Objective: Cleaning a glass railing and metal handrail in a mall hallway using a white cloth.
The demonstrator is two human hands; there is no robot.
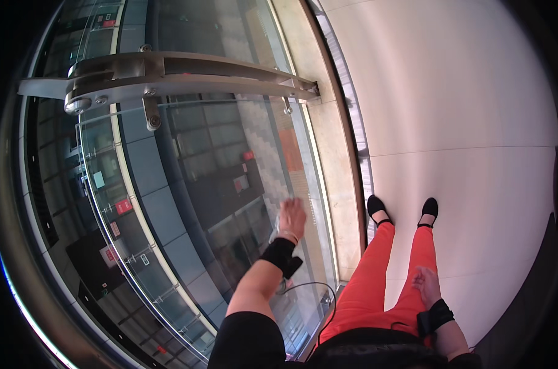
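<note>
My left hand [292, 218] reaches out over the glass panel [230, 141] at my left. Its fingers look bent and foreshortened, so what lies under them is hidden. A pale patch shows beside the wrist, too small to make out. My right hand [426, 286] hangs by my right thigh, fingers loosely curled and apart, with nothing in them. Each wrist wears a black band, the left one [280, 253] and the right one [437, 317]. A thin black cable [333, 295] loops near my left forearm.
A metal bracket arm [187, 77] crosses above the glass, ending at a stone ledge [331, 135]. Beyond the glass lie lower levels with a curved glass railing [128, 209]. Pale floor tiles [457, 117] stretch to the right, where my feet in black shoes [377, 209] stand.
</note>
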